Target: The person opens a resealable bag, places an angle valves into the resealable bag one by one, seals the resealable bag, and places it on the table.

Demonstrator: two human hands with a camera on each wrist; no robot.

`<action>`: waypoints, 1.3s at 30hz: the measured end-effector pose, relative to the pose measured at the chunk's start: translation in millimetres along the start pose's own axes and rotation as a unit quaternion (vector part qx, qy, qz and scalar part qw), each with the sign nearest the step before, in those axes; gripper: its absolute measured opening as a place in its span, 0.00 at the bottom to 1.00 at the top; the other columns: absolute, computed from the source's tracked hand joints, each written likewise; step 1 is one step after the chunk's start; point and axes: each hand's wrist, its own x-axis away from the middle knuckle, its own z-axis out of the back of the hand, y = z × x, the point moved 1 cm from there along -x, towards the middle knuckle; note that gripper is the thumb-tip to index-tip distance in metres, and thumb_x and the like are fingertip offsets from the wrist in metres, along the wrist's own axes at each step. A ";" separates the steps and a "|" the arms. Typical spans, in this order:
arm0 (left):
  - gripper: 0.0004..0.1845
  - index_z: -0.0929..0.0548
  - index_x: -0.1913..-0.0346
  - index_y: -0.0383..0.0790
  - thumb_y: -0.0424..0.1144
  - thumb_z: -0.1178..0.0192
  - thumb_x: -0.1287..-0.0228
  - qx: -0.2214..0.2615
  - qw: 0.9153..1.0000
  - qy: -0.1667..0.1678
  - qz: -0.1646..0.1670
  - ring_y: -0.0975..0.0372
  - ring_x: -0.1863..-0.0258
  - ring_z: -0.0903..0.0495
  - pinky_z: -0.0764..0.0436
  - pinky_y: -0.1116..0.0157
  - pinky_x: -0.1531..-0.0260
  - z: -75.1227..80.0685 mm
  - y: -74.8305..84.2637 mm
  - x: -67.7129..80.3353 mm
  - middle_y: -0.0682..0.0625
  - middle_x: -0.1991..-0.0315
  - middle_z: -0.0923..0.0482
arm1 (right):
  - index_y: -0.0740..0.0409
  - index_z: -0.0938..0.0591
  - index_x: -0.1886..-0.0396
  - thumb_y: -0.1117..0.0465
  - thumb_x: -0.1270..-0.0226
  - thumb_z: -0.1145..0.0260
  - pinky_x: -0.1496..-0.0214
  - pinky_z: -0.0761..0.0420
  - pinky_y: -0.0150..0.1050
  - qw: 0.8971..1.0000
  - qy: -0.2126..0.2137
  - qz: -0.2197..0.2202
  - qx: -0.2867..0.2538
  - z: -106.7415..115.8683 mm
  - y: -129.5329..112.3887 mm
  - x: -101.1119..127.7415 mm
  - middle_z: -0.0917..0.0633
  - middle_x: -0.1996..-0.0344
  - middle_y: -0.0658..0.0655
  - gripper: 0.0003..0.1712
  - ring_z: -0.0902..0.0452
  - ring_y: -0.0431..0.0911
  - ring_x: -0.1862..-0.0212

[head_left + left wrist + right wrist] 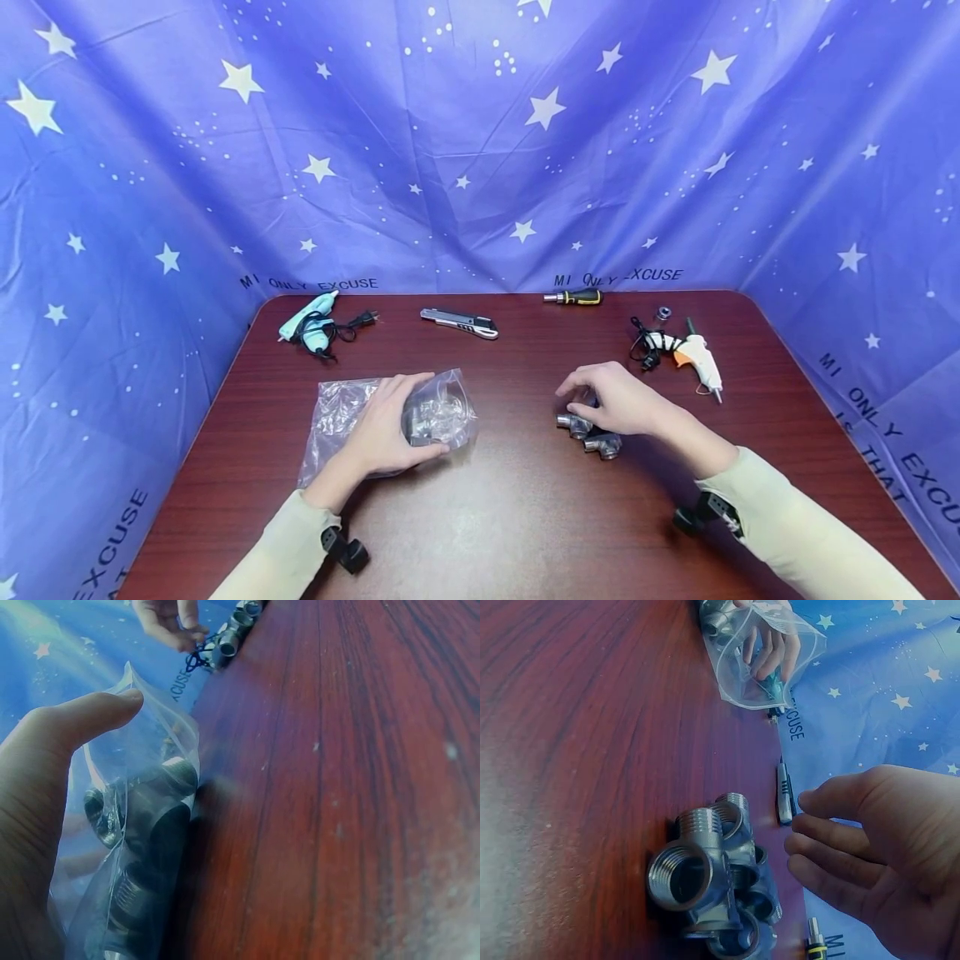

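left hand (386, 429): lies on the clear plastic bag (337, 412), palm down, fingers curved over the lump of fittings inside and thumb round its near edge; it grips the bag's contents through the film.
bag: thin, crinkled, glossy film, flat on the counter (495, 517) left of centre. The left wrist view shows dark threaded metal parts inside, blurred by the plastic; count not readable.
right hand (618, 400): fingers relaxed and slightly bent, hovering over the loose pipe fittings (588, 433). In the right wrist view the fingertips (810, 825) sit just beside the cluster, apart from it; holds nothing.
pipe fittings: silver-grey metal, threaded outside on some ends and inside on others, round open bores. Clustered on the counter right of centre, touching each other. Lower ones cut off by the frame edge in the wrist view, partly hidden by the hand in the head view.
counter: dark red-brown wood grain, smooth, rounded corners.
far edge, left to right: pale teal glue gun (309, 321) with black cord, grey utility knife (460, 322), black-and-yellow screwdriver (573, 297), small round metal part (663, 313) (too small to identify), white glue gun (697, 358) with orange trigger and bundled cord.
backdrop (480, 142): blue cloth, white stars, printed lettering, creased.
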 end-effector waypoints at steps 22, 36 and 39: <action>0.60 0.27 0.24 0.43 0.65 0.17 0.62 -0.001 1.000 -0.002 0.002 0.53 0.35 0.23 0.22 0.45 0.33 -0.6 1.1 0.2 0.49 0.35 0.20 | 0.55 0.10 0.61 0.64 0.40 0.21 0.63 0.18 0.31 0.999 -0.013 0.005 0.035 -9.9 -4.8 17.6 0.13 0.67 0.47 0.08 0.17 0.38 0.66; 0.60 0.28 0.24 0.44 0.65 0.17 0.63 -0.001 1.000 -0.002 0.002 0.54 0.35 0.23 0.21 0.46 0.34 -1.5 1.2 1.0 0.50 0.35 0.20 | 0.53 0.10 0.61 0.62 0.39 0.21 0.65 0.19 0.34 0.997 -0.039 -0.016 0.058 -11.7 -13.8 16.8 0.13 0.70 0.43 0.08 0.22 0.33 0.69; 0.60 0.28 0.23 0.44 0.65 0.17 0.63 0.000 1.000 -0.003 0.002 0.53 0.35 0.24 0.21 0.45 0.34 -1.6 1.1 1.1 0.50 0.35 0.20 | 0.54 0.10 0.60 0.62 0.38 0.21 0.66 0.19 0.32 0.998 -0.049 -0.024 0.040 -11.6 -12.9 16.2 0.12 0.70 0.43 0.08 0.21 0.32 0.69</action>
